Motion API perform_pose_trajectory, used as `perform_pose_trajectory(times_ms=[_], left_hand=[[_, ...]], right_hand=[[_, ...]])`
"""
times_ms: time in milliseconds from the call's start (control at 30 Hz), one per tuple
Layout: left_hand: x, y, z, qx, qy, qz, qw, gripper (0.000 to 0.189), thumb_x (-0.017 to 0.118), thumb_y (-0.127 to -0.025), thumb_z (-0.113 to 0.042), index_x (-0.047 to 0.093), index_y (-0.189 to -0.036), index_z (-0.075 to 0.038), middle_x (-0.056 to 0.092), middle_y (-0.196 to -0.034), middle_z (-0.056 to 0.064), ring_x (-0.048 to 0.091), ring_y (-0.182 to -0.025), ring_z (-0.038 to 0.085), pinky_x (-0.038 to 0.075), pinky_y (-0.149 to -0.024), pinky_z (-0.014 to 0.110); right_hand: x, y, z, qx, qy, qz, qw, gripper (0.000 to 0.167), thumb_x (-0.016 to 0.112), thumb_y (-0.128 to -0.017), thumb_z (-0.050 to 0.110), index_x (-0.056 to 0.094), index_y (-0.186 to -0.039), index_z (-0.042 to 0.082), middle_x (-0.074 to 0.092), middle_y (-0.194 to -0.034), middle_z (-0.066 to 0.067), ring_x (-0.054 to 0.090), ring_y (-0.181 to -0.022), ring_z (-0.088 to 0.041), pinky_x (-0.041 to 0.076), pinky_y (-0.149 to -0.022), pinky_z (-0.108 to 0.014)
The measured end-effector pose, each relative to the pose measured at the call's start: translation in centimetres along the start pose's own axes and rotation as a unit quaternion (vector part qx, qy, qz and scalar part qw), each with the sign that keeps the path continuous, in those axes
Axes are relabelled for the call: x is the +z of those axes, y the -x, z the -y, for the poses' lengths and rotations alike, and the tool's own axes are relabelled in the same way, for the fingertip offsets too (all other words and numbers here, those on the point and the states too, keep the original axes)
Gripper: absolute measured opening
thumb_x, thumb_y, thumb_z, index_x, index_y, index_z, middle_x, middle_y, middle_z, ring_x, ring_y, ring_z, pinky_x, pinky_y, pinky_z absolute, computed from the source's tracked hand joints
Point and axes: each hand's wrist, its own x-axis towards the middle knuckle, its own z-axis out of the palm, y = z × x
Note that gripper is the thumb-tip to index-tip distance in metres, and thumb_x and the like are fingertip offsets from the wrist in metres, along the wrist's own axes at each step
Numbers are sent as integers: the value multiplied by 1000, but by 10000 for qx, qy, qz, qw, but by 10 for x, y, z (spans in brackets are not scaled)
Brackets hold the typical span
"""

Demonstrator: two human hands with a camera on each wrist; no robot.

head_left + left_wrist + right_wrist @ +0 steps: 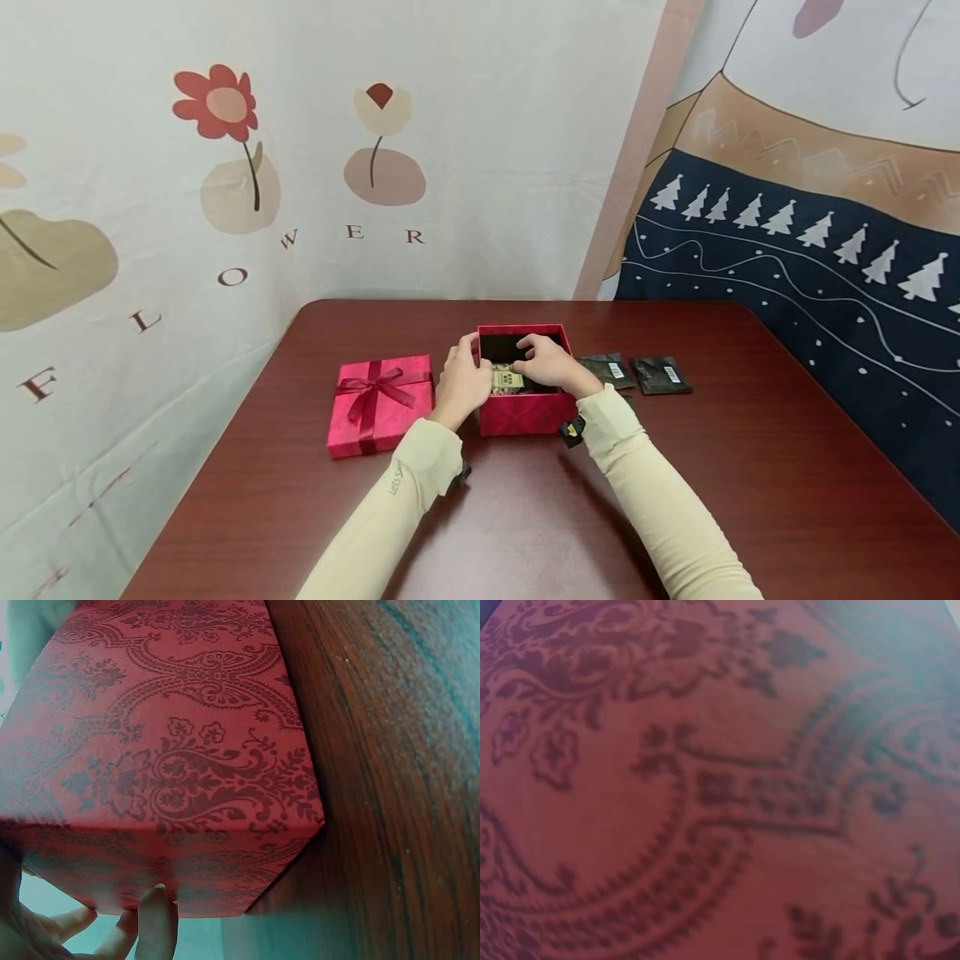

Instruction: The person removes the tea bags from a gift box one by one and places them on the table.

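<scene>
A red patterned gift box [527, 414] stands without its lid on the table, its inside dark. My left hand [462, 379] holds the box's left wall, with the thumb over the rim. In the left wrist view, the left fingers [156, 919] lie against the outer side. Inside the box, at the left, lies a small packet with a yellow-green label [507, 380]. My right hand [551, 364] reaches over the right wall into the box, thumb and forefinger apart near the packet. The right wrist view is filled by the box's blurred patterned side [727, 787].
Left of the box lies the red lid [381, 406] with a dark red ribbon bow. Two dark packets with white labels, a nearer one [606, 369] partly behind the right hand and another [660, 376], lie to the right on the brown table [750, 467].
</scene>
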Motion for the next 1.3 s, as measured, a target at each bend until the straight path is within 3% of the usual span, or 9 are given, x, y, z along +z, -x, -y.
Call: perform_pose_trajectory(times_ms=[567,1300], left_hand=[[4,0,2,-1,-69,-40,10000,52,53,-98,-25,40,-149,-25,50,-139,10,57,-115,37,45,-93,55],[2,0,2,102,42,-97,9999,51,53,-98,-24,42,-148,-24,50,-138,10,57,-116,36,45,-93,56]], right_hand=[[6,0,-1,250,604,-11,9979,50,62,-93,20,51,-134,-6,56,-135,-22,56,-121,-35,45,-100,-48],[5,-1,-2,419,449,113,9980,54,61,-95,24,48,-138,-6,50,-141,-23,50,-128,-37,42,-103,-50]])
